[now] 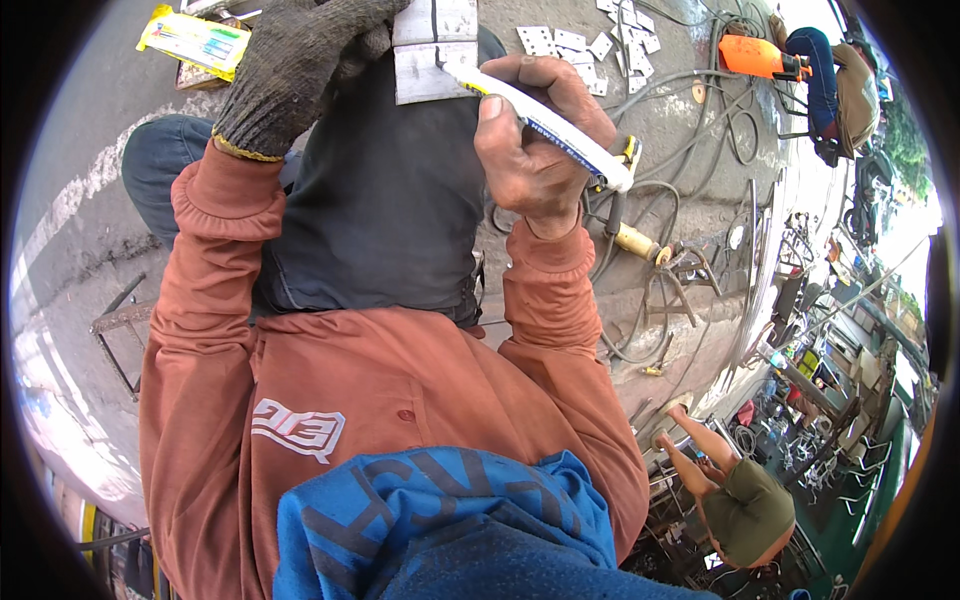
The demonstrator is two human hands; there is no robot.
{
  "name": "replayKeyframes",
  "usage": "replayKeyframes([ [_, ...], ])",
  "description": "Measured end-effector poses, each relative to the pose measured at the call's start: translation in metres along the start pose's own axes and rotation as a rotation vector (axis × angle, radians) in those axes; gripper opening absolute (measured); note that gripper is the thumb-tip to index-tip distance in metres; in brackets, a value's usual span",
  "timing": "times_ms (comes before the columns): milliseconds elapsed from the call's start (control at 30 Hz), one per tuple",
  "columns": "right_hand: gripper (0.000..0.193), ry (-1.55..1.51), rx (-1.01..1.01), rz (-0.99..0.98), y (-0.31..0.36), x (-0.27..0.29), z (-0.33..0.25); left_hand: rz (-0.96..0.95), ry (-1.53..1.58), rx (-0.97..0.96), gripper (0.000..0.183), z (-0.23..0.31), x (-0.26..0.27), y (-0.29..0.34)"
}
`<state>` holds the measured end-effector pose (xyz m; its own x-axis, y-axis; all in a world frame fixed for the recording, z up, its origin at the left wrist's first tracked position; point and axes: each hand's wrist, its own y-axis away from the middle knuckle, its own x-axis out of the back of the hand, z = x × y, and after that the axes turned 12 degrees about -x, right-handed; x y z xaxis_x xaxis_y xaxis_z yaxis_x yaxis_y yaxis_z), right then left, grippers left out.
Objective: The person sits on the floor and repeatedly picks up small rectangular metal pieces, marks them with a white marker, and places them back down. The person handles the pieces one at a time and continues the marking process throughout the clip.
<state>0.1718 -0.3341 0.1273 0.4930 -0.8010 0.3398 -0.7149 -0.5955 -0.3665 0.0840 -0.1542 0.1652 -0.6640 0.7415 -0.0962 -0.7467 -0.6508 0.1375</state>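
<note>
On my feed I see a white marker (548,126) slanting, its tip at a pale square plate (420,85) with a dark mark; a second plate (456,22) adjoins it.

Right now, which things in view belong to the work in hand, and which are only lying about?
In the work:
white marker, in the right hand
pale plates bearing dark marks, at its tip

Apparently just lying about:
orange bottle
grey cables
yellow packet
scattered white plates, though these may be related

The right hand (535,172) holds a white marker (548,124) at a pale plate (422,82).
</note>
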Motion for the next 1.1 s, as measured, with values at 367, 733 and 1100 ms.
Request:
replayKeyframes([
  [367,0.016,-0.038,0.128,-0.072,0.005,0.007,0.011,-0.046,0.043,-0.028,0.017,-0.005,0.004,-0.002],
  [733,0.047,0.292,0.18,-0.098,-0.004,-0.009,0.006,0.184,0.409,-0.138,0.006,-0.035,0.051,-0.036],
  [1100,0.026,0.044,-0.831,0.178,-0.032,0.0,0.172,0.383,0.256,-0.055,0.012,-0.107,0.166,-0.058],
])
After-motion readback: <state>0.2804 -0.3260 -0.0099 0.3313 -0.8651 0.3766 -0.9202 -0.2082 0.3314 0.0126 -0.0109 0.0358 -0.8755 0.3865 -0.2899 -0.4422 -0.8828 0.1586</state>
